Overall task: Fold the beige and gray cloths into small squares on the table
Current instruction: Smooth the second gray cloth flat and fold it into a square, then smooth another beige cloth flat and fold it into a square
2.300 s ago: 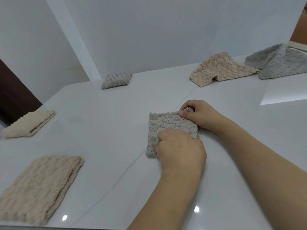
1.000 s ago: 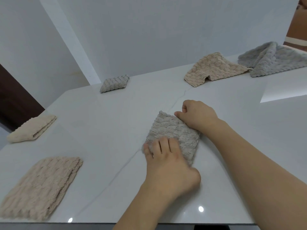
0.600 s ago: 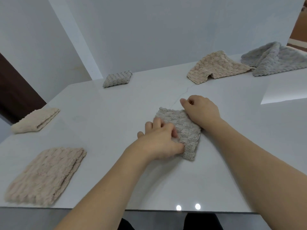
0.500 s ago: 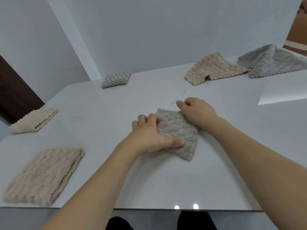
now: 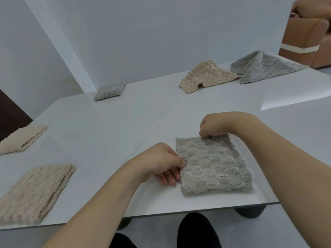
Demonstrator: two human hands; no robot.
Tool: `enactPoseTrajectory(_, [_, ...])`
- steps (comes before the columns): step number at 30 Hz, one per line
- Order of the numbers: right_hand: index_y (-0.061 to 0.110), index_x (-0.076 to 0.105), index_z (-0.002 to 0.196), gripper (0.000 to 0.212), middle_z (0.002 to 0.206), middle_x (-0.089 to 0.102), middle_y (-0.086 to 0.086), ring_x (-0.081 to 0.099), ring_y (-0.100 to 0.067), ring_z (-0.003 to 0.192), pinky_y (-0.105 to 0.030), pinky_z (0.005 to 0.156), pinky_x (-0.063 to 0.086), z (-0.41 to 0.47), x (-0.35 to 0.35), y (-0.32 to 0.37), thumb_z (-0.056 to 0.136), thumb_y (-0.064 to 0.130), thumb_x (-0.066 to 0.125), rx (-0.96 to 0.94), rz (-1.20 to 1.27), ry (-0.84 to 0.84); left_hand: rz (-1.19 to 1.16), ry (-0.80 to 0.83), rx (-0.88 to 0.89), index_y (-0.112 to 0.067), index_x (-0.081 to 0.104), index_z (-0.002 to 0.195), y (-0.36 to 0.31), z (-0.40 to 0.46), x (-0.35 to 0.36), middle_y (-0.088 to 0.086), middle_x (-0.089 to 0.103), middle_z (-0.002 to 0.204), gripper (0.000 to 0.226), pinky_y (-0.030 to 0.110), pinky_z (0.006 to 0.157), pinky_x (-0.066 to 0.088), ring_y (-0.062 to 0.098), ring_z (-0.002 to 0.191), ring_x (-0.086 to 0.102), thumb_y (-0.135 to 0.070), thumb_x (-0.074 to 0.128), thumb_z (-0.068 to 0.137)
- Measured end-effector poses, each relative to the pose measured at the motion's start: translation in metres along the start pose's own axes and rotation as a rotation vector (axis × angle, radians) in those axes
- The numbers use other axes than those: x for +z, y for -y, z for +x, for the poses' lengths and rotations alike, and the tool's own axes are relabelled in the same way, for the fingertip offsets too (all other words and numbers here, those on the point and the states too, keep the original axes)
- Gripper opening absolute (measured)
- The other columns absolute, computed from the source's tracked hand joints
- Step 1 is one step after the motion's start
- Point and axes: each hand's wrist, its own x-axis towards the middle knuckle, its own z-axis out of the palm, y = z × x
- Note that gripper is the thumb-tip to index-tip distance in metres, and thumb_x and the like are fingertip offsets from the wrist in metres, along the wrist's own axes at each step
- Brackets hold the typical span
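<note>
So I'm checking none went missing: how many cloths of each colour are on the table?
Gray cloths: 3, the held one, the small folded one, the loose one.
Beige cloths: 3, near left, far left, loose at back.
Total: 6.

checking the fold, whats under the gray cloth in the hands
Only the white table shows around the gray cloth. Whatever lies beneath it is covered.

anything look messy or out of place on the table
Yes: at the far right, a beige cloth and a gray cloth lie rumpled and humped, touching at one corner, unlike the flat folded cloths elsewhere.
</note>
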Motion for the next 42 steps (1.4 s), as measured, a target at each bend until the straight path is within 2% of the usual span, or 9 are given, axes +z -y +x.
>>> enactPoseTrajectory(7, [0.017, 0.041, 0.054, 0.014, 0.056, 0.043, -0.004, 0.033, -0.022, 0.057, -0.03, 0.055, 0.025, -0.013, 0.009, -0.011, 0.064, 0.016, 0.052, -0.011, 0.008, 0.015, 0.018, 0.138, -0.019, -0.004, 0.071, 0.079, -0.004, -0.005, 0.009, 0.014, 0.07, 0.069, 0.018, 0.025, 0.048, 0.05, 0.02, 0.051, 0.063, -0.016, 0.063, 0.091])
enactPoseTrajectory(11, [0.016, 0.042, 0.055, 0.015, 0.055, 0.045, -0.004, 0.033, -0.022, 0.056, -0.031, 0.058, 0.026, -0.013, 0.006, -0.012, 0.065, 0.018, 0.053, -0.016, 0.025, 0.014, 0.059, 0.155, -0.049, 0.006, 0.069, 0.096, -0.008, -0.003, 0.0, 0.015, 0.071, 0.073, 0.027, 0.027, 0.051, 0.051, 0.022, 0.053, 0.063, -0.02, 0.063, 0.091])
enactPoseTrajectory(17, [0.01, 0.059, 0.087, 0.013, 0.09, 0.062, -0.001, 0.057, -0.021, 0.078, -0.032, 0.072, 0.046, 0.008, -0.014, -0.012, 0.085, 0.022, 0.052, -0.101, 0.051, -0.251, 0.063, -0.25, 0.066, -0.001, 0.063, 0.094, -0.016, 0.036, -0.034, 0.013, 0.071, 0.081, 0.019, 0.029, 0.053, 0.053, 0.024, 0.056, 0.061, -0.019, 0.058, 0.093])
enactPoseTrajectory(20, [0.018, 0.059, 0.1, 0.015, 0.107, 0.06, 0.003, 0.056, -0.016, 0.094, -0.031, 0.081, 0.047, 0.03, -0.025, -0.017, 0.088, 0.019, 0.051, -0.141, 0.08, -0.305, 0.207, -0.367, 0.145, -0.009, 0.063, 0.093, -0.019, 0.068, -0.051, 0.008, 0.071, 0.085, 0.014, 0.032, 0.06, 0.051, 0.02, 0.062, 0.061, -0.021, 0.056, 0.09])
enactPoseTrajectory(25, [0.022, 0.054, 0.12, 0.032, 0.123, 0.052, 0.004, 0.048, -0.015, 0.106, -0.029, 0.09, 0.04, 0.086, -0.048, -0.043, 0.088, 0.019, 0.05, -0.125, 0.041, -0.409, 0.448, -0.478, 0.244, -0.025, 0.06, 0.091, -0.038, 0.128, -0.084, -0.008, 0.062, 0.094, 0.007, 0.027, 0.064, 0.047, 0.012, 0.081, 0.061, -0.026, 0.054, 0.087])
enactPoseTrajectory(33, [0.017, 0.041, 0.138, 0.05, 0.143, 0.041, -0.009, 0.034, -0.032, 0.132, -0.042, 0.107, 0.029, 0.17, -0.091, -0.079, 0.088, 0.013, 0.047, 0.011, -0.175, -0.659, 0.481, -0.483, 0.446, -0.022, 0.057, 0.118, -0.081, 0.242, -0.114, -0.003, 0.052, 0.124, 0.03, 0.026, 0.087, 0.04, 0.014, 0.106, 0.052, -0.025, 0.059, 0.088])
enactPoseTrajectory(35, [0.013, 0.041, 0.137, 0.048, 0.142, 0.042, -0.011, 0.037, -0.032, 0.131, -0.043, 0.107, 0.032, 0.191, -0.095, -0.085, 0.089, 0.011, 0.043, 0.052, -0.196, -0.61, 0.566, -0.475, 0.501, -0.021, 0.06, 0.115, -0.094, 0.269, -0.108, 0.0, 0.053, 0.124, 0.029, 0.031, 0.092, 0.041, 0.02, 0.114, 0.05, -0.028, 0.059, 0.087])
enactPoseTrajectory(38, [0.013, 0.048, 0.128, 0.04, 0.133, 0.047, -0.012, 0.043, -0.033, 0.122, -0.042, 0.103, 0.036, 0.211, -0.092, -0.089, 0.088, 0.014, 0.039, 0.097, -0.263, -0.529, 0.847, -0.632, 0.54, -0.022, 0.06, 0.086, -0.107, 0.291, -0.099, 0.003, 0.06, 0.101, 0.012, 0.033, 0.074, 0.038, 0.029, 0.102, 0.056, -0.025, 0.049, 0.089])
enactPoseTrajectory(42, [0.022, 0.054, 0.126, 0.039, 0.126, 0.047, -0.006, 0.041, -0.028, 0.117, -0.04, 0.099, 0.036, 0.215, -0.088, -0.081, 0.09, 0.019, 0.039, 0.009, -0.322, -0.616, 1.071, -0.79, 0.602, -0.017, 0.065, 0.092, -0.106, 0.289, -0.104, 0.006, 0.064, 0.1, 0.019, 0.033, 0.074, 0.036, 0.029, 0.093, 0.059, -0.018, 0.047, 0.088])
